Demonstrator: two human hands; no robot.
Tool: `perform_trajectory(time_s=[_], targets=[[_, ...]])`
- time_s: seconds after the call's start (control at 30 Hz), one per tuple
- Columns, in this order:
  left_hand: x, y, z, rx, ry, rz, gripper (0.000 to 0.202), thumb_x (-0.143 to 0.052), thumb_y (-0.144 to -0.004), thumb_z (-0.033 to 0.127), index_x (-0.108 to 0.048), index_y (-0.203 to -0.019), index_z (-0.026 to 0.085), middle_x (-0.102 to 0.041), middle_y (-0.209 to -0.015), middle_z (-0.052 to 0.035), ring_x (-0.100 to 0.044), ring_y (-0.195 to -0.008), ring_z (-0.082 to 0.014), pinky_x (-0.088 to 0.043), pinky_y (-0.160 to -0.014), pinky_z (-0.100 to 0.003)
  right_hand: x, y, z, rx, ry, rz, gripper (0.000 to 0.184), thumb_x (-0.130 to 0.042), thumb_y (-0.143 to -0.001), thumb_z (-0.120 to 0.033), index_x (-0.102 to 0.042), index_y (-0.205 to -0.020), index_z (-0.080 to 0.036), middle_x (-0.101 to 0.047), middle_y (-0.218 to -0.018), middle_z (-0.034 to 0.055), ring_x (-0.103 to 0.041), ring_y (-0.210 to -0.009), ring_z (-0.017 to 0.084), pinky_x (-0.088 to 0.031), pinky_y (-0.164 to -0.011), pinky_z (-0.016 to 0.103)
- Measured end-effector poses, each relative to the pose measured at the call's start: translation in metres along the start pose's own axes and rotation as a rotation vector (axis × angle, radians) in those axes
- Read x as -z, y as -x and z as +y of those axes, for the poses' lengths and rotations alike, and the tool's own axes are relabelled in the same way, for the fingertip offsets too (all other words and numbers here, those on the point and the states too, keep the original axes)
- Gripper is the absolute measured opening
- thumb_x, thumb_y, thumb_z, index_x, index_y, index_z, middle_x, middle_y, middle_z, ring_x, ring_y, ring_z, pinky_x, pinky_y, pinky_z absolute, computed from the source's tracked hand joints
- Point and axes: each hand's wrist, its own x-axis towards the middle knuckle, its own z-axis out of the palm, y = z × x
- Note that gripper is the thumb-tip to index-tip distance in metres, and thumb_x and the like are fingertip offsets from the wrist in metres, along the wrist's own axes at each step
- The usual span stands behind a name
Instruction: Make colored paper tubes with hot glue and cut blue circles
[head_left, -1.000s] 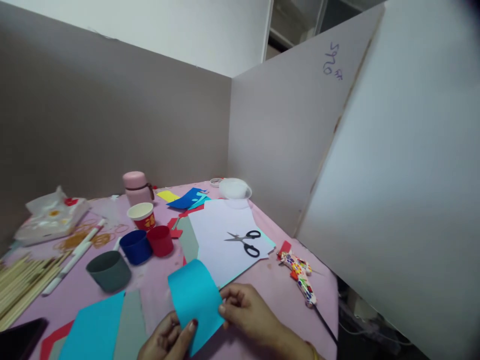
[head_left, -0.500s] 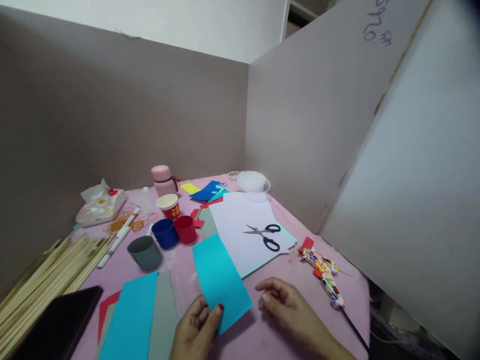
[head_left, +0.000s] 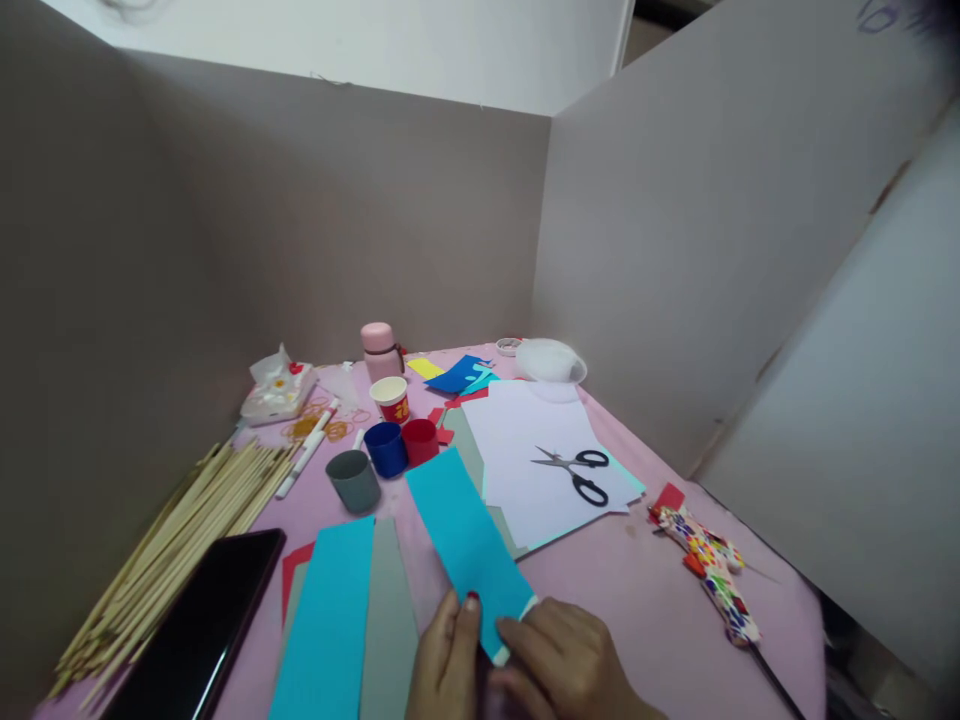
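Note:
A bright blue strip of paper (head_left: 465, 530) slants up and away from me, held in both hands. My left hand (head_left: 446, 660) pinches its near left edge, thumb on top. The fingers of my right hand (head_left: 566, 655) close on the near end, where small white patches show at the corners; I cannot tell what these are. To the left, another blue paper piece (head_left: 330, 610) lies flat over grey paper (head_left: 388, 620), with a red edge beneath. Black-handled scissors (head_left: 577, 470) rest partly open on white paper sheets (head_left: 532, 420) beyond my right hand.
At left lie a phone (head_left: 202, 630), thin wooden sticks (head_left: 187, 530) and white markers (head_left: 300, 465). Grey (head_left: 354, 485), blue (head_left: 386, 452) and red (head_left: 421, 442) cups stand ahead, near a paper cup (head_left: 391, 400) and pink flask (head_left: 381, 352). A flowered glue gun (head_left: 712, 570) lies right.
My right hand has moved from beside the blue strip onto its near end and gripped it. White patches now show there. The camera view has turned left.

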Motion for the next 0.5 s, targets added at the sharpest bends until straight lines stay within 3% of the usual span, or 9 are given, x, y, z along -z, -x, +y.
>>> perform_trajectory(time_s=[0.03,0.1,0.17,0.2,0.23,0.3,0.37,0.43,0.5], targets=[[0.002,0.000,0.006,0.005,-0.019,0.015,0.041,-0.062,-0.073,0.054,-0.068,-0.095,0.020,-0.070,-0.103,-0.0079,-0.057,-0.106,-0.0285,-0.042,-0.092,-0.030,0.002,0.000,0.001,-0.072,-0.096,0.013,0.032,-0.042,-0.092,-0.041,-0.062,-0.092,-0.016,-0.065,-0.059,0.0048,-0.057,-0.051,0.018,-0.037,-0.048,0.029],[0.001,0.000,0.019,-0.001,-0.004,-0.022,0.038,-0.062,-0.073,0.053,-0.069,-0.091,0.020,-0.073,-0.091,-0.0054,-0.063,-0.092,-0.0272,-0.048,-0.082,-0.031,0.008,-0.005,0.008,-0.368,-0.325,0.058,0.033,-0.049,-0.088,-0.046,-0.060,-0.102,-0.018,-0.066,-0.075,0.0057,-0.058,-0.062,0.018,-0.043,-0.055,0.027],[-0.003,-0.001,0.028,-0.011,0.070,-0.170,0.038,-0.063,-0.074,0.049,-0.069,-0.094,0.018,-0.073,-0.084,-0.0055,-0.064,-0.084,-0.0262,-0.050,-0.077,-0.032,0.014,-0.018,0.019,-0.796,-0.533,0.101,0.034,-0.061,-0.083,-0.039,-0.057,-0.111,-0.022,-0.062,-0.091,0.0055,-0.058,-0.070,0.017,-0.045,-0.059,0.025],[-0.006,-0.001,0.031,-0.007,0.107,-0.257,0.038,-0.064,-0.074,0.047,-0.069,-0.097,0.016,-0.073,-0.082,-0.0062,-0.064,-0.081,-0.0258,-0.050,-0.076,-0.034,0.016,-0.025,0.026,-0.976,-0.683,0.130,0.039,-0.066,-0.079,-0.039,-0.056,-0.114,-0.024,-0.060,-0.097,0.0044,-0.055,-0.065,0.014,-0.044,-0.054,0.023],[-0.008,-0.001,0.032,0.007,0.132,-0.331,0.040,-0.065,-0.075,0.045,-0.068,-0.101,0.015,-0.073,-0.079,-0.0066,-0.064,-0.077,-0.0251,-0.050,-0.075,-0.035,0.018,-0.033,0.032,-1.083,-0.887,0.118,0.046,-0.071,-0.074,-0.039,-0.055,-0.115,-0.026,-0.059,-0.099,0.0028,-0.053,-0.059,0.011,-0.043,-0.051,0.022],[-0.009,-0.001,0.029,0.044,0.139,-0.386,0.051,-0.066,-0.075,0.044,-0.061,-0.117,0.016,-0.071,-0.069,-0.0045,-0.064,-0.066,-0.0220,-0.050,-0.070,-0.035,0.019,-0.046,0.042,-1.117,-1.032,0.048,0.042,-0.071,-0.073,-0.042,-0.061,-0.108,-0.022,-0.063,-0.084,0.0015,-0.050,-0.049,0.010,-0.038,-0.042,0.020],[-0.007,0.000,0.025,0.052,0.114,-0.330,0.064,-0.061,-0.078,0.047,-0.044,-0.134,0.020,-0.070,-0.071,-0.0030,-0.064,-0.066,-0.0200,-0.050,-0.068,-0.032,0.017,-0.052,0.048,-1.112,-1.105,0.008,0.032,-0.072,-0.072,-0.042,-0.067,-0.093,-0.017,-0.064,-0.066,0.0000,-0.050,-0.046,0.010,-0.039,-0.041,0.020],[-0.001,-0.002,0.022,0.026,0.077,-0.275,0.064,-0.053,-0.083,0.049,-0.032,-0.140,0.028,-0.072,-0.089,-0.0053,-0.065,-0.083,-0.0210,-0.050,-0.072,-0.031,0.015,-0.052,0.051,-1.109,-1.150,0.026,0.026,-0.072,-0.072,-0.040,-0.068,-0.084,-0.017,-0.064,-0.060,-0.0006,-0.054,-0.048,0.012,-0.044,-0.046,0.022],[0.005,-0.004,0.023,-0.074,-0.012,-0.281,0.053,-0.053,-0.084,0.046,-0.043,-0.134,0.032,-0.064,-0.118,-0.0075,-0.060,-0.103,-0.0226,-0.049,-0.080,-0.031,0.013,-0.047,0.053,-1.104,-1.179,0.066,0.023,-0.070,-0.075,-0.039,-0.067,-0.087,-0.020,-0.068,-0.065,-0.0002,-0.058,-0.051,0.013,-0.047,-0.051,0.024]])
